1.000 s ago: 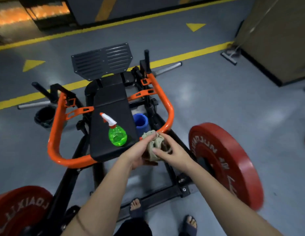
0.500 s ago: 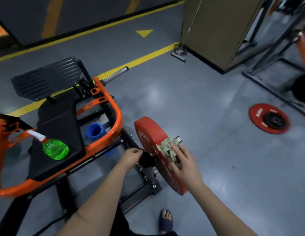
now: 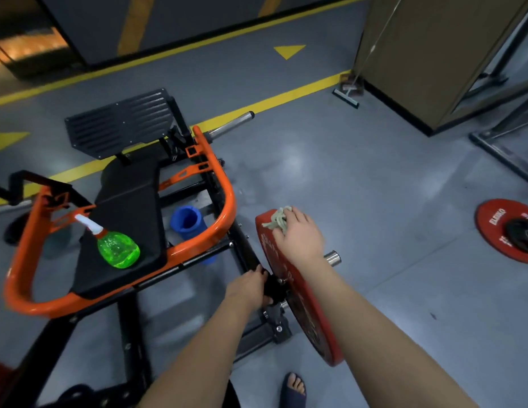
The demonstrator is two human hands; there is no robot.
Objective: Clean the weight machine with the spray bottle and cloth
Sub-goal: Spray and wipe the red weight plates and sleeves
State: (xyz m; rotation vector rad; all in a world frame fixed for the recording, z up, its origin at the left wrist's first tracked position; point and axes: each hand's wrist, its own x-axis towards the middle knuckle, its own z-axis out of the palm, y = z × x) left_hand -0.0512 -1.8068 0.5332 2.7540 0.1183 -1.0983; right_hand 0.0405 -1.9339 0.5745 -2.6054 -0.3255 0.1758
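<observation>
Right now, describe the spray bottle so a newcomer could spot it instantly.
Find the weight machine with the orange frame; its black seat pad runs down the middle. The spray bottle lies on the pad's near end: translucent bright green with a white trigger, unlike the blue cup beside it.

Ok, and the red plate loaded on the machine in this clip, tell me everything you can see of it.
The red weight plate is a thick round disc, rubbery-looking, with worn pale lettering too blurred to read. It stands upright on edge, mounted on the machine's steel sleeve, whose shiny end pokes out of its outer face. The right hand presses a crumpled pale cloth on its top rim. The left hand holds the black frame part just inside it.
</observation>
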